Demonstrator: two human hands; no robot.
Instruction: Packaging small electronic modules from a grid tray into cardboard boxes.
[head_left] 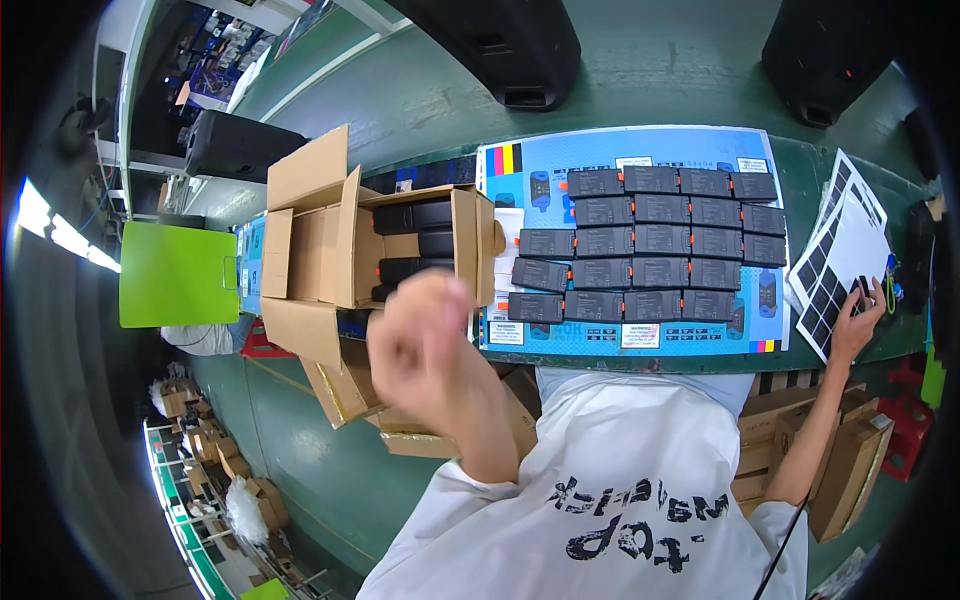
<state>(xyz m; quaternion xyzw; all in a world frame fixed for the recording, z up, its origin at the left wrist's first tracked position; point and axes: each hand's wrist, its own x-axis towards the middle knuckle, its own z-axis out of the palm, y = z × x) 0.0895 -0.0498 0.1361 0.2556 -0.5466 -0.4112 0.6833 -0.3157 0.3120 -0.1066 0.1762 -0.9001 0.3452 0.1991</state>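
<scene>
My left hand is raised near the front of an open cardboard box. It looks curled, but motion blurs its fingers. Black packs lie inside the box, partly hidden by its flaps and my hand. Over at the right, my right hand is at white sheets of black labels. Its fingers are closed about a small black piece, too small to tell if it is a label. Between my hands, rows of flat black rectangular packs with orange tabs lie on a blue printed sheet.
A bright green panel stands left of the box. Large black cases sit beyond the green table. More cardboard boxes stand below the table edge, beside a red stool. Cartons and plastic bags line the lower left.
</scene>
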